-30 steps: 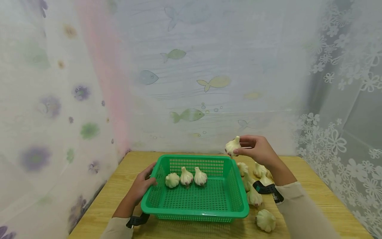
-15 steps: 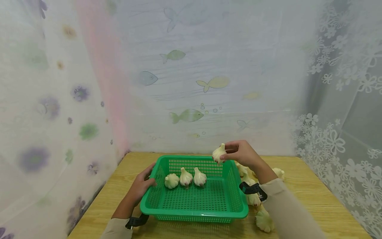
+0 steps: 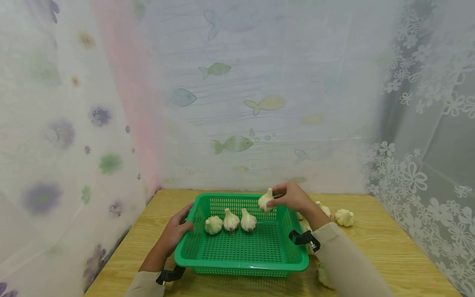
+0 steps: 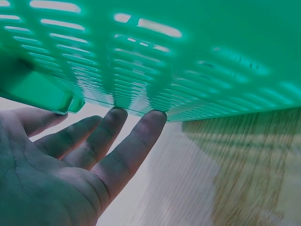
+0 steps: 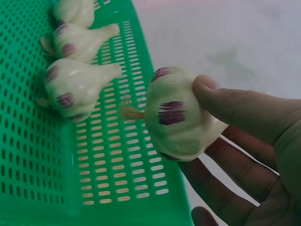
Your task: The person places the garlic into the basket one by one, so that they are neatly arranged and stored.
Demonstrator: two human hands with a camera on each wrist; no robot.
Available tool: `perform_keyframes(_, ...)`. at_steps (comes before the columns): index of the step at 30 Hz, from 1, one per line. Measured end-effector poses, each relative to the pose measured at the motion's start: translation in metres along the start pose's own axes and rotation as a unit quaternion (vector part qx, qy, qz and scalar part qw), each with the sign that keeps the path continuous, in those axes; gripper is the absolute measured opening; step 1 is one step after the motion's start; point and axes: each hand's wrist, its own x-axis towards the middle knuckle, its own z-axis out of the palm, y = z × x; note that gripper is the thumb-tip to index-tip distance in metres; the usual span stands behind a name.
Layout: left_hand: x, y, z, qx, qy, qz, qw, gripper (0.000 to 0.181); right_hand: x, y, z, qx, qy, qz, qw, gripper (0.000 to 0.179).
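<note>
My right hand (image 3: 291,197) pinches a garlic bulb (image 3: 265,201) by its side, stem up, at the back right of a green plastic basket (image 3: 241,264). Purple patches and a root tuft show on this bulb (image 5: 176,115) in the right wrist view, with thumb and fingers on either side of it. Inside the basket, three garlic bulbs (image 3: 231,220) sit in a row toward the left. At the basket's left side my left hand (image 3: 176,229) holds the rim, thumb over the edge. In the left wrist view its fingers (image 4: 134,153) reach to the slotted outer wall.
Several more garlic bulbs (image 3: 344,217) lie on the wooden table (image 3: 386,247) right of the basket, partly hidden by my right forearm. A patterned curtain (image 3: 237,123) hangs behind the table and along both sides.
My right hand has carried the garlic bulb left and down, from beyond the basket's back right corner to over its back rim. The left hand and basket have stayed put.
</note>
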Motion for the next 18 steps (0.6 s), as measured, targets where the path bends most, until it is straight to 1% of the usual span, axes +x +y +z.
perform_keyframes(3, 0.0, 0.0, 0.0, 0.002, 0.0, 0.0, 1.0, 0.085, 0.001, 0.0, 0.004, -0.023, 0.0, 0.007, 0.9997, 0.034)
perform_keyframes(6, -0.001, 0.0, 0.0, 0.005, 0.001, -0.001, 1.0, 0.085, 0.003, 0.0, 0.008, -0.058, 0.007, 0.014, 0.9982, 0.034)
perform_keyframes(10, -0.001, 0.002, 0.0, 0.006, 0.002, -0.003, 1.0, 0.085, 0.006, -0.001, 0.014, -0.107, 0.008, 0.015, 0.9941, 0.032)
perform_keyframes(13, -0.001, 0.003, 0.0, 0.007, 0.003, -0.003, 1.0, 0.085, 0.008, -0.001, 0.018, -0.133, 0.005, 0.016, 0.9909, 0.033)
perform_keyframes(18, -0.001, 0.002, 0.0, 0.008, 0.002, -0.002, 1.0, 0.085, 0.007, -0.002, 0.024, -0.167, 0.009, 0.035, 0.9853, 0.036)
